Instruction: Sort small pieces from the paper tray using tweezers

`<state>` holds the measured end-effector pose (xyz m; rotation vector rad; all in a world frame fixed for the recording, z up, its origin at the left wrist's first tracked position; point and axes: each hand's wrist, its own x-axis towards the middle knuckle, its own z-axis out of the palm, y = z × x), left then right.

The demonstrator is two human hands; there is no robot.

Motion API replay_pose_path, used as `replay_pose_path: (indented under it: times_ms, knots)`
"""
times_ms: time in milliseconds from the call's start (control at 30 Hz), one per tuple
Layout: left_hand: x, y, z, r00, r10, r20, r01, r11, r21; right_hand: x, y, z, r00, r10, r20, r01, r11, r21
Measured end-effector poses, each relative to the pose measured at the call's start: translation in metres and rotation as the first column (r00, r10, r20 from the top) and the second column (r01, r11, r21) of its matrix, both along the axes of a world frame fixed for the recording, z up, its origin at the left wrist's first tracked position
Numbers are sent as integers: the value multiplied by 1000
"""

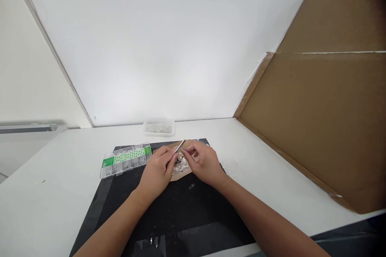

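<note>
Head view: thin stick (180, 146) pinched in the left hand (158, 167), angled over white bits (183, 162) on a tan tray (178, 177), probably to catch drops. Right hand (206, 164) bunches close by, can't tell on what. Black mat (171, 209) likely guards the table (262, 160); compartment box (126, 160) sits handy.

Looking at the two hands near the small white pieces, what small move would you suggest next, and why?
I would probably ease the right hand toward the thin stick: the left hand grips it with one end projecting, and the right hand is close by, beside the small white pieces.
</note>
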<state>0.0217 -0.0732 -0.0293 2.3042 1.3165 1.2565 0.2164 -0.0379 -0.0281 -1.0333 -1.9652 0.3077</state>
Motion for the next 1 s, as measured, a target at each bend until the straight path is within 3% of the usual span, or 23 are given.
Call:
replay_pose_path:
  times_ms: [133, 367, 533, 767, 1000]
  knots:
    - [0, -1, 1, 1000, 6, -3, -6, 1000, 14, 0, 1, 1, 994, -80, -73, 78, 997, -21]
    - [-1, -1, 0, 1000, -2, -7, 2, 1000, 13, -4, -7, 5, 999, -15, -33, 16, 1000, 19]
    - [0, -1, 0, 1000, 5, -15, -5, 1000, 15, -1, 0, 2, 988, -111, -102, 109, 994, -26]
    - [-1, 0, -1, 1000, 3, -17, -3, 1000, 20, -4, -6, 5, 999, 26, -36, -26, 1000, 8]
    - [0, 0, -1, 1000, 2, -25, -1, 999, 48, 0, 2, 2, 986, -97, -137, 91, 994, -53]
